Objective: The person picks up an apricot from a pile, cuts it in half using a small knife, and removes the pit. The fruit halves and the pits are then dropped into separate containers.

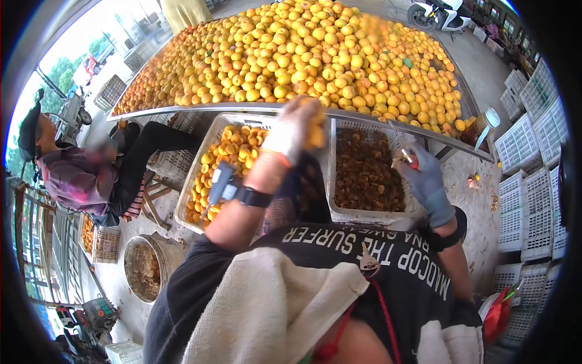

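My left hand (290, 128), in a pale glove and smeared by motion, is closed around yellow-orange fruit (315, 128) at the front edge of the fruit-heaped table (357, 114). My right hand (425, 182), in a grey glove, is closed on a small red-handled tool (411, 161) beside a white crate (379, 213) of dark brown pieces (367, 170). Below my left hand stands another white crate (187, 193) with opened orange fruit (225, 151). Whole yellow-orange fruit (291, 54) covers the table in a big pile.
A seated person (76, 170) is at the left, near a bucket (167, 258) and a small crate (108, 246). Stacked crates (518, 145) line the right. A lidded jar (485, 124) stands at the table's right corner.
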